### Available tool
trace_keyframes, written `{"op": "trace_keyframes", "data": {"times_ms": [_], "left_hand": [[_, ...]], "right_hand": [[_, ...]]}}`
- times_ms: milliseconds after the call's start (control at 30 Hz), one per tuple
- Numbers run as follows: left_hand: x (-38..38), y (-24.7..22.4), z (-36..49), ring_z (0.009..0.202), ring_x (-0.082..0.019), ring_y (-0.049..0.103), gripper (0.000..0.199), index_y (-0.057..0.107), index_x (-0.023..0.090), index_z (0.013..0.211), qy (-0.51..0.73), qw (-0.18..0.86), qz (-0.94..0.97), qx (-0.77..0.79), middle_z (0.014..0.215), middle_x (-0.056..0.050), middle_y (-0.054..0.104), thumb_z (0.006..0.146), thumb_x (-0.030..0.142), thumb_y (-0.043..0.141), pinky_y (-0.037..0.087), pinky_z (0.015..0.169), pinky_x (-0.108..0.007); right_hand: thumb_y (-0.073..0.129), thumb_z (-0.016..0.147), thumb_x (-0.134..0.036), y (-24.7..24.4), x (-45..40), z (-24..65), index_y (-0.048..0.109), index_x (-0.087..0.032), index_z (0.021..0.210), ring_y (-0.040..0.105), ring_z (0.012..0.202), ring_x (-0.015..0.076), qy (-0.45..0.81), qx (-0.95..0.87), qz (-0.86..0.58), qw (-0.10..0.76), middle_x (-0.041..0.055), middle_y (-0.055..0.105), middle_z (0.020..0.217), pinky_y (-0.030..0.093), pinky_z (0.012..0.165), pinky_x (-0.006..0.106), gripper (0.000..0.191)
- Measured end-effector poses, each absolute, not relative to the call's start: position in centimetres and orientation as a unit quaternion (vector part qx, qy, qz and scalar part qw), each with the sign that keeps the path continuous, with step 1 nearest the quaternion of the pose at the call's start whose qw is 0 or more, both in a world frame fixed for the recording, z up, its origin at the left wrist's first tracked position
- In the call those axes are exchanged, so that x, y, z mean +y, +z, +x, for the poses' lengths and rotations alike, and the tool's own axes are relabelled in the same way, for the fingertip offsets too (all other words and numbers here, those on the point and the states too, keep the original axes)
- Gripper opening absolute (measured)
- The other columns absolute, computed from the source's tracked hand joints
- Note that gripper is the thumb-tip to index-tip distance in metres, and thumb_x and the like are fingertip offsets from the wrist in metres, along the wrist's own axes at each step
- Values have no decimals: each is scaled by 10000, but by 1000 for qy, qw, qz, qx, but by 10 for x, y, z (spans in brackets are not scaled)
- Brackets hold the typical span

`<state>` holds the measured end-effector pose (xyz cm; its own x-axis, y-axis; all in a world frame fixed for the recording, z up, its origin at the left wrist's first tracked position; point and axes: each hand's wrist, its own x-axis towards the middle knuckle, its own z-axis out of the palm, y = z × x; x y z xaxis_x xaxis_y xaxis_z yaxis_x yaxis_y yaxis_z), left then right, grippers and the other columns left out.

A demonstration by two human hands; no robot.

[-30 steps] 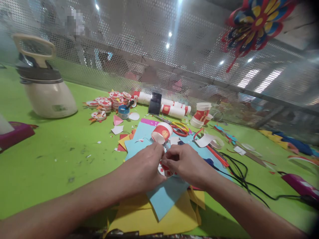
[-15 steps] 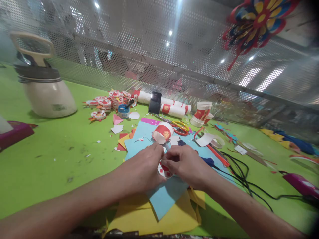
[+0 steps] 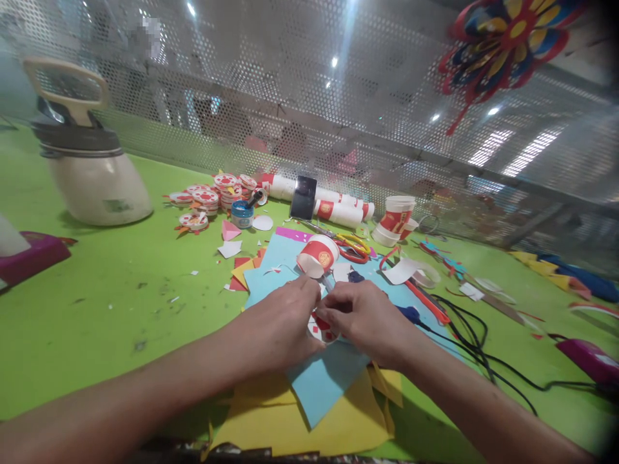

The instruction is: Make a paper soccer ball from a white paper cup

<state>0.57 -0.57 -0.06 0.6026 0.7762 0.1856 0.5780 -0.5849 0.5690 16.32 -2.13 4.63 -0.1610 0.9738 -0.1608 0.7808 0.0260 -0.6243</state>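
Prob. hands (image 3: 285,321) @ disc (image 3: 316,329) edge

I can read no text; the emblem (image 3: 324,258) on the paper cup (image 3: 315,247) and label (image 3: 244,222) on the jar (image 3: 241,213) left of it blur.

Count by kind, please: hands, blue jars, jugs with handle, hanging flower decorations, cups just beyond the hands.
Hands: 2 (left hand, right hand)
Blue jar: 1
Jug with beige handle: 1
Hanging flower decoration: 1
Red-and-white cup beyond hands: 1
Total: 6
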Motion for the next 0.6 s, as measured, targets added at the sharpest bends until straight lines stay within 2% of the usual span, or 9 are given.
{"op": "trace_keyframes", "data": {"times_ms": [400, 600], "left_hand": [[-7, 8, 6, 821, -251, 611, 237, 457, 205, 874, 185, 248, 859, 408, 933, -80, 605, 756, 230, 661, 488, 690, -368], [-6, 5, 6, 866, -263, 614, 226, 461, 212, 885, 205, 248, 864, 388, 940, -77, 607, 765, 242, 650, 491, 728, -384]], "right_hand": [[583, 813, -11, 47, -23, 167, 724, -152, 650, 586, 609, 122, 291, -711, -617, 170, 1, 652, 640, 428, 590, 245, 257], [612, 830, -10, 44, -29, 171, 782, -180, 773, 574, 674, 133, 204, -756, -585, 212, 4, 654, 724, 404, 617, 257, 247]]}}
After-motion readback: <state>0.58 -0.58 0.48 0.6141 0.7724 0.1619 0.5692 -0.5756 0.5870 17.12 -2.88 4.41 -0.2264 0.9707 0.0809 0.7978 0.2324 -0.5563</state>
